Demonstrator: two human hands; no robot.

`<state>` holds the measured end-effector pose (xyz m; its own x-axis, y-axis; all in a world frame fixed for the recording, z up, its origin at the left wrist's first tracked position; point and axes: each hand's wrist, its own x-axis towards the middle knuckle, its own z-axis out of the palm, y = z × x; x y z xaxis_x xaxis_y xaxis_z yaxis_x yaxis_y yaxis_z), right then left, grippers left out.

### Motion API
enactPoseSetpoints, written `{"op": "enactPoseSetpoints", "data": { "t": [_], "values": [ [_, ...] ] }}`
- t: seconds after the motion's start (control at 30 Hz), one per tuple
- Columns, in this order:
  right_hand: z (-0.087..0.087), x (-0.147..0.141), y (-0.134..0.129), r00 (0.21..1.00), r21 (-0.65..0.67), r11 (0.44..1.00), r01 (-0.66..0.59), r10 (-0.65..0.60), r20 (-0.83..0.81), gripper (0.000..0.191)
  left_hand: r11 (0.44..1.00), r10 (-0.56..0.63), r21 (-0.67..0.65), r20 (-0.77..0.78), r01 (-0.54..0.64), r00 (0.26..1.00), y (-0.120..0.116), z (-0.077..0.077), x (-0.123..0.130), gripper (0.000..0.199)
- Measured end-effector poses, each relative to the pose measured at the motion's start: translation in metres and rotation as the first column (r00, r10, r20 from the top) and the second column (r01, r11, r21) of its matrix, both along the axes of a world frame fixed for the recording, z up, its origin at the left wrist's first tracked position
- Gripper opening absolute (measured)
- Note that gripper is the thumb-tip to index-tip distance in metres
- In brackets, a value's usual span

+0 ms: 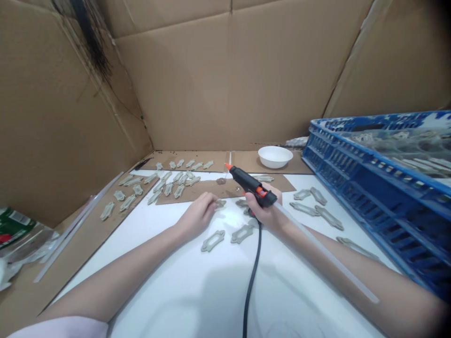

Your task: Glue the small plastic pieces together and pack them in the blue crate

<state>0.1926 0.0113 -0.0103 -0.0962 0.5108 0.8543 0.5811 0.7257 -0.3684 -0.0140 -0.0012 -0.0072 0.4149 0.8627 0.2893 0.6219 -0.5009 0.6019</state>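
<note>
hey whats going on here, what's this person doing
A person is working at a white table with bare hands. The right hand grips a black and orange hot glue gun, with a black cable hanging down and a long clear glue stick running back from it. The left hand rests near small grey frame-shaped pieces. A blue plastic crate sits to the right, and a white bowl sits beyond.

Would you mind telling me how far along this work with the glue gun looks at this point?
Seemingly done: grey moulded pieces lie in rows on a brown cardboard sheet. In hand: the right hand grips a black hot glue gun, and the left hand rests by a piece. Apparently remaining: loose pieces on the white table, with more in the blue plastic crate.
</note>
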Motion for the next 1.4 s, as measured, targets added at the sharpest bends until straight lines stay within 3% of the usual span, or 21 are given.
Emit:
{"op": "enactPoseSetpoints", "data": {
  "t": [0.07, 0.17, 0.23, 0.3, 0.57, 0.83, 1.4],
  "values": [
    [0.001, 0.001, 0.001, 0.994, 0.13, 0.988, -0.084, 0.074, 0.08, 0.016, 0.99, 0.099, -0.119, 0.233, -0.073, 0.967, 0.002, -0.005, 0.001, 0.018],
    [0.002, 0.0, 0.002, 0.965, 0.235, 0.949, -0.212, 0.166, 0.201, 0.011, 0.948, 0.255, -0.301, 0.521, -0.105, 0.815, 0.006, -0.009, 0.001, 0.019],
    [0.004, -0.001, 0.0, 0.946, 0.254, 0.934, -0.25, 0.179, 0.272, 0.014, 0.925, 0.323, -0.365, 0.611, -0.106, 0.722, 0.007, -0.007, 0.002, 0.021],
    [0.006, -0.003, -0.003, 0.925, 0.264, 0.925, -0.274, 0.179, 0.336, 0.016, 0.916, 0.35, -0.388, 0.647, -0.102, 0.678, 0.004, -0.003, 0.003, 0.023],
    [0.005, -0.006, -0.005, 0.883, 0.272, 0.914, -0.301, 0.16, 0.441, 0.014, 0.93, 0.367, -0.267, 0.644, -0.251, 0.671, -0.009, 0.007, 0.008, 0.019],
    [0.002, -0.008, -0.002, 0.885, 0.223, 0.94, -0.257, 0.136, 0.445, 0.015, 0.945, 0.326, -0.231, 0.623, -0.231, 0.711, -0.011, 0.005, 0.009, 0.019],
    [0.003, -0.008, -0.005, 0.865, 0.213, 0.948, -0.235, 0.104, 0.492, 0.02, 0.95, 0.303, -0.248, 0.608, -0.188, 0.734, -0.019, 0.011, 0.013, 0.043]
  ]
}}
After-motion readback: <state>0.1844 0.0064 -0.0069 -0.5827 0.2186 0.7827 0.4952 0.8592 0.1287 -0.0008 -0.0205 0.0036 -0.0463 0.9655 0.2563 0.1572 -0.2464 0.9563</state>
